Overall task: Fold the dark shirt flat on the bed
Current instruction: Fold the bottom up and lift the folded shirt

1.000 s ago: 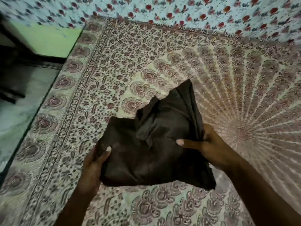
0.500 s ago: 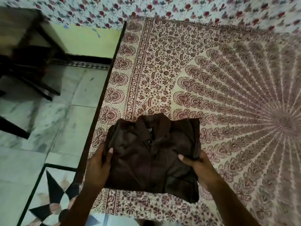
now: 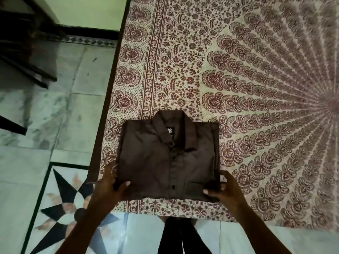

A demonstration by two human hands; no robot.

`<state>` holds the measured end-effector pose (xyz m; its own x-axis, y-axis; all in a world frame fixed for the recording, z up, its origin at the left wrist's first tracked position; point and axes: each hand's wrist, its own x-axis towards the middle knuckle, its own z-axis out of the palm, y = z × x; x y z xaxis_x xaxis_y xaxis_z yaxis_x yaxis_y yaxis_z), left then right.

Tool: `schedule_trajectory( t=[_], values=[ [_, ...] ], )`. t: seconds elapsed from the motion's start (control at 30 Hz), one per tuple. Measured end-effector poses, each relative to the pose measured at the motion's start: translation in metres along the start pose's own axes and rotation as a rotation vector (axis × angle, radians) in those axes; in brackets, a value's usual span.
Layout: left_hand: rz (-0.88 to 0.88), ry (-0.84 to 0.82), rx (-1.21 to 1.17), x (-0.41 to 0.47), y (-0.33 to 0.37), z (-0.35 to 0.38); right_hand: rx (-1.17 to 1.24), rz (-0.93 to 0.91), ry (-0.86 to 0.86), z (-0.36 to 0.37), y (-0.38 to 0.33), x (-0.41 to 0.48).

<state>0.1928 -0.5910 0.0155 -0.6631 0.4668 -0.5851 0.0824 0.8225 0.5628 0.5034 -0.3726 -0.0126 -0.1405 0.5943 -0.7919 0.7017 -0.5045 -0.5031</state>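
Near the lower middle of the frame, at the corner of the bed (image 3: 256, 88) closest to me, the dark shirt (image 3: 165, 158) now lies flat as a neat rectangle. It is front side up, with its collar (image 3: 168, 123) pointing to the top of the frame and its row of buttons running down the centre. My hands are apart, one at each near corner. The left hand (image 3: 108, 182) pinches the lower left corner with the thumb on top. The right hand (image 3: 227, 189) does the same at the lower right, just beside the chest pocket (image 3: 194, 187). I cannot see how far the fingers reach under the cloth. A second ago the bundle hung in the air between the same two hands, slack and creased, over the patterned spread. Half a second ago it was coming down, still rumpled, with the collar bunched. Since then it has settled onto the bedspread and its sides have squared up. My view has also tipped down, so the tiled floor (image 3: 55, 107) fills the left of the frame. I judge the fold itself done. What seems left is to let go of both corners without dragging the edges, and perhaps to smooth the front.
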Motion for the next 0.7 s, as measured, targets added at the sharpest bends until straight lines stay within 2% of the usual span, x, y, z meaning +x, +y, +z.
schedule_trajectory(
  t=[0.1,0.17,0.27,0.37,0.43,0.53,0.63,0.7],
  values=[
    [0.010,0.086,-0.045,0.002,-0.017,0.005,0.156,-0.007,0.037,-0.005,0.023,-0.004],
    [0.008,0.092,0.022,0.005,-0.023,0.010,0.152,-0.015,0.047,-0.004,0.025,-0.008],
    [-0.023,0.047,0.209,0.009,-0.029,0.014,-0.064,-0.059,0.041,0.002,0.017,-0.011],
    [0.018,0.190,0.374,0.013,-0.016,0.019,-0.318,-0.125,0.176,0.006,-0.004,-0.013],
    [0.143,0.333,0.289,0.022,0.003,0.022,-0.378,-0.273,0.351,0.009,-0.018,-0.010],
    [0.205,0.383,0.130,0.045,0.037,0.025,-0.333,-0.476,0.518,0.014,-0.053,0.012],
    [0.223,0.391,0.102,0.075,0.055,0.026,-0.315,-0.454,0.498,0.019,-0.093,0.049],
    [0.218,0.399,0.105,0.085,0.059,0.027,-0.259,-0.353,0.421,0.020,-0.112,0.065]
  ],
)
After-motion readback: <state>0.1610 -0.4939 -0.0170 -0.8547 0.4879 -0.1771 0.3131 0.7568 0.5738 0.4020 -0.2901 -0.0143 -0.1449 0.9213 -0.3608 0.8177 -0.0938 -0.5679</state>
